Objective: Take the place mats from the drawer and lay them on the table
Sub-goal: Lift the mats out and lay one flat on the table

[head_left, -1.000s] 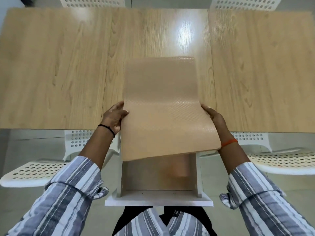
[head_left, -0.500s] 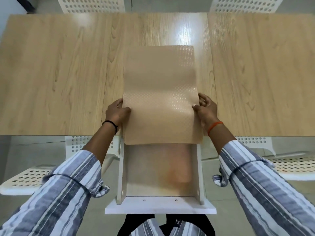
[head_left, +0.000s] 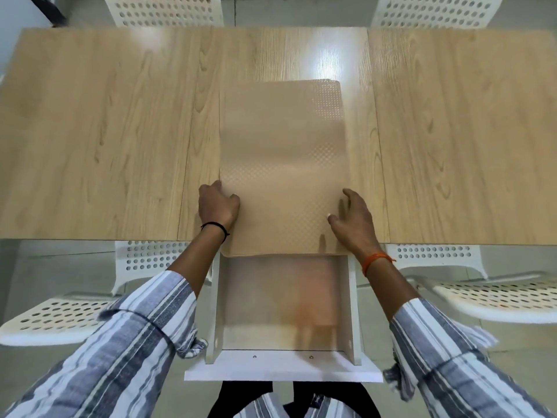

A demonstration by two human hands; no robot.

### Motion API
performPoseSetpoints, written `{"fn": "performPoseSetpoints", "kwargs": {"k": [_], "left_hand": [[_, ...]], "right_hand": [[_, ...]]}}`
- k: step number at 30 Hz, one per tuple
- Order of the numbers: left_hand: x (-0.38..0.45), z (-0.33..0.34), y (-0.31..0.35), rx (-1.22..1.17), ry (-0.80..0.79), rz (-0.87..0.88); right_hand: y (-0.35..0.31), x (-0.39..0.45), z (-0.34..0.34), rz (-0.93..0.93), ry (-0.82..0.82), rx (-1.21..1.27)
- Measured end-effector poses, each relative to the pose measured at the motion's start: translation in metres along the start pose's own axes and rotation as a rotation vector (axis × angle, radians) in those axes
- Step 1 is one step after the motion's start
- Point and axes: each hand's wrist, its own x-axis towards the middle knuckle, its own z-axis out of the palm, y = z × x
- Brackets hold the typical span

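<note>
A tan, textured place mat [head_left: 283,152] lies lengthwise on the middle of the wooden table [head_left: 105,140]. Its near end hangs slightly over the table's front edge. My left hand [head_left: 217,206] holds the mat's left edge near the front, with curled fingers and the thumb on top. My right hand [head_left: 352,218] rests at the mat's right edge with fingers loosely spread and the thumb on the mat. Below the table edge the white drawer [head_left: 351,312] stands pulled out; its bottom shows a blurred beige-orange surface, and I cannot tell whether that is another mat.
White perforated chairs stand to the left [head_left: 60,315] and right [head_left: 494,300] of the drawer, and two more at the table's far side [head_left: 165,10]. The drawer's white front panel [head_left: 283,371] is close to my body.
The mat moved forward and down from a lifted, curved hold to lying flat on the table. My right hand's grip has loosened into spread fingers.
</note>
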Motion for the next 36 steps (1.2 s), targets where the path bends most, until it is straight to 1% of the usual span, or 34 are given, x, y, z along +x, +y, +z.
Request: {"fn": "performPoseSetpoints", "kwargs": {"k": [6,9,11,14,17,23,28,32,36], "left_hand": [[0.003,-0.001,0.017,0.034,-0.03,0.047],[-0.005,0.0,0.02,0.033,-0.055,0.053],[-0.011,0.004,0.018,-0.002,-0.055,0.05],[-0.023,0.009,0.012,-0.05,-0.008,-0.004],[-0.034,0.012,0.005,-0.086,0.04,-0.05],[-0.038,0.009,-0.007,-0.104,0.046,-0.021],[-0.035,0.001,-0.008,-0.264,0.019,-0.076],[-0.035,0.002,-0.005,-0.377,-0.004,-0.121],[-0.037,0.002,-0.004,-0.4,-0.008,-0.149]], "right_hand": [[-0.001,0.006,-0.008,0.012,-0.015,0.058],[0.001,0.005,-0.01,0.034,0.006,0.088],[0.004,0.0,-0.007,0.026,0.031,0.004],[0.007,-0.01,-0.002,0.04,0.048,-0.144],[0.01,-0.02,0.003,0.039,0.045,-0.18],[0.012,-0.027,0.004,0.004,0.007,-0.129],[0.015,-0.026,0.0,-0.015,-0.022,-0.036],[0.016,-0.029,0.004,-0.03,0.0,0.013],[0.015,-0.029,0.005,-0.042,0.031,0.053]]}}
